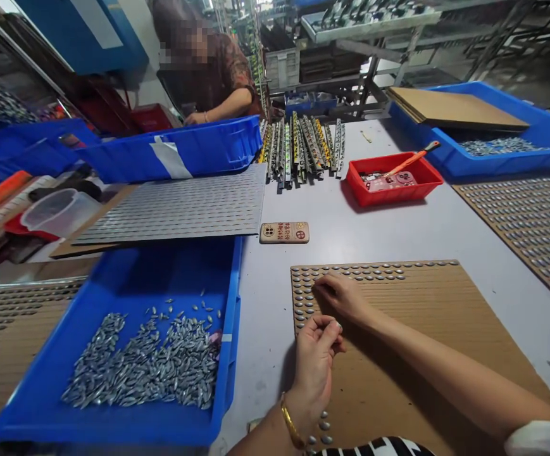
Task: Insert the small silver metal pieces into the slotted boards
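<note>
A brown cardboard sheet lies before me with rows of small silver almond-shaped metal pieces along its far and left edges. My right hand is over the sheet's upper left, its fingertips pinched together beside the end of a row; whatever is between them is hidden. Nearer to me, my left hand has its fingers curled, with a tiny silvery piece showing at the thumb tip. A gold bracelet circles the left wrist. Loose silver pieces are heaped in a blue tray to the left.
A phone-like decorated case lies beyond the sheet. Further back are a red bin and several studded strips. Filled boards flank the right side, below a blue bin. Another person sits across the table.
</note>
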`<control>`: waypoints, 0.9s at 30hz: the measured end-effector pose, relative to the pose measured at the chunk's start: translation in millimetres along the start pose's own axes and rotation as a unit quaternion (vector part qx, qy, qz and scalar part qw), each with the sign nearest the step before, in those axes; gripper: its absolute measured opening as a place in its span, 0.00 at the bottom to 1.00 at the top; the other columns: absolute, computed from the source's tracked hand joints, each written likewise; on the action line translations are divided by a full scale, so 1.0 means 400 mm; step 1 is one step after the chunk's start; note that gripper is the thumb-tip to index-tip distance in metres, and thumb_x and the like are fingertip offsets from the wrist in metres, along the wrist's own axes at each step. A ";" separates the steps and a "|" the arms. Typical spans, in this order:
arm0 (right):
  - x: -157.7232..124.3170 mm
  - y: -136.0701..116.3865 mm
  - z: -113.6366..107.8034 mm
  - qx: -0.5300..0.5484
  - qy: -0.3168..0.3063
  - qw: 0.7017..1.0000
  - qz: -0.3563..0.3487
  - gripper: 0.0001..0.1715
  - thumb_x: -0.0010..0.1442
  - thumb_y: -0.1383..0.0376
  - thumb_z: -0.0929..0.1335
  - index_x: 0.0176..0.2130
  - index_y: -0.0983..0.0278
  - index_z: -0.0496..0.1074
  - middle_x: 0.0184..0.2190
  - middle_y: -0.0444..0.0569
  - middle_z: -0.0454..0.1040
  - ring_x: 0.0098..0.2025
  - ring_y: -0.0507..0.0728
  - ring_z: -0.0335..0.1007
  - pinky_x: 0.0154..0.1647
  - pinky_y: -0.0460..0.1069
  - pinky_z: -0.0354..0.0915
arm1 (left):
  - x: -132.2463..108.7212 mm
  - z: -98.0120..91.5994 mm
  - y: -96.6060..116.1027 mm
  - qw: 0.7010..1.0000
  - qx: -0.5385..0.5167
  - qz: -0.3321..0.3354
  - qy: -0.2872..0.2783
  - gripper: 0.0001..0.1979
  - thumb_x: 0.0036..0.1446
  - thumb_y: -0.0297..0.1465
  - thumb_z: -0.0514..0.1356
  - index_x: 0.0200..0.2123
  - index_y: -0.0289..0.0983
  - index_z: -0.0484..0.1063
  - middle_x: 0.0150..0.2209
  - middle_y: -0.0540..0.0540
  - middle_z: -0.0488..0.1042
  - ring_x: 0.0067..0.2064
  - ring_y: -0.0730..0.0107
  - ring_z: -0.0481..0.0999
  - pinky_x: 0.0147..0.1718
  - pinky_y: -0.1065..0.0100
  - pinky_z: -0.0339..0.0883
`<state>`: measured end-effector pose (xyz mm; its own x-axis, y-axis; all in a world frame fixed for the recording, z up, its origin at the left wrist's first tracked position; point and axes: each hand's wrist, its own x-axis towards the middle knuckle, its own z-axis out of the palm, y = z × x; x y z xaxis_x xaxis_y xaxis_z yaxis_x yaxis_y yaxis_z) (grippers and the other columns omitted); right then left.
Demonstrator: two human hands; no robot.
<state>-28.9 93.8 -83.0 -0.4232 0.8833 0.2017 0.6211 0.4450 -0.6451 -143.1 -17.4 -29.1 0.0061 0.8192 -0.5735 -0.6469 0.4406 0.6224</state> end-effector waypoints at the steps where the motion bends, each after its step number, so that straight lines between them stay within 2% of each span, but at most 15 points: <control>1: 0.000 0.001 0.003 -0.015 0.001 1.000 -0.001 0.12 0.64 0.65 0.62 0.38 0.65 0.73 0.34 0.49 0.73 0.34 0.53 0.67 0.37 0.46 0.62 | 0.000 -0.001 -0.001 1.000 0.001 0.000 0.000 0.14 0.47 0.33 0.69 0.35 0.34 0.71 0.29 0.49 0.71 0.28 0.78 0.67 0.29 0.73 0.62; 9: 0.003 0.008 0.017 -0.124 -0.011 0.992 -0.006 0.13 0.64 0.67 0.61 0.36 0.65 0.74 0.34 0.50 0.70 0.32 0.52 0.65 0.32 0.45 0.57 | 0.002 -0.003 -0.007 1.000 -0.001 0.005 -0.007 0.14 0.45 0.33 0.69 0.34 0.34 0.71 0.27 0.50 0.69 0.28 0.77 0.67 0.28 0.73 0.62; 15: 0.002 0.000 0.011 -0.161 -0.023 0.987 -0.011 0.13 0.64 0.66 0.61 0.36 0.64 0.73 0.32 0.48 0.69 0.29 0.51 0.63 0.28 0.45 0.52 | -0.002 0.000 0.002 1.000 -0.009 0.000 0.003 0.15 0.44 0.34 0.70 0.33 0.34 0.71 0.28 0.48 0.71 0.28 0.77 0.67 0.28 0.73 0.62; 19: 0.005 -0.004 0.010 -0.170 -0.019 0.985 -0.008 0.13 0.64 0.66 0.61 0.34 0.64 0.73 0.32 0.48 0.68 0.28 0.51 0.62 0.27 0.45 0.51 | 0.000 -0.003 0.011 1.000 -0.024 0.005 -0.001 0.13 0.47 0.33 0.68 0.35 0.34 0.72 0.31 0.47 0.73 0.29 0.77 0.68 0.30 0.73 0.62; 23: 0.008 -0.005 0.010 -0.164 -0.019 0.986 -0.008 0.13 0.64 0.66 0.61 0.34 0.64 0.73 0.32 0.48 0.69 0.29 0.51 0.63 0.28 0.45 0.53 | -0.001 -0.005 0.019 0.999 -0.042 0.002 0.003 0.11 0.49 0.32 0.67 0.36 0.34 0.73 0.32 0.46 0.74 0.30 0.76 0.70 0.32 0.72 0.63; 27: -0.003 -0.010 -0.009 -0.142 -0.017 0.989 -0.018 0.12 0.66 0.66 0.60 0.39 0.64 0.72 0.35 0.49 0.70 0.33 0.51 0.66 0.33 0.44 0.58 | -0.001 -0.007 0.024 0.998 -0.054 0.009 0.001 0.09 0.52 0.32 0.65 0.36 0.35 0.73 0.34 0.47 0.73 0.33 0.74 0.70 0.35 0.71 0.64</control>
<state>-28.4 91.3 -78.2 -0.4676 0.8629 0.1918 0.7640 0.5037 -0.4033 -151.4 -14.3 -24.5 -0.0089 0.8259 -0.5638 -0.7258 0.3825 0.5717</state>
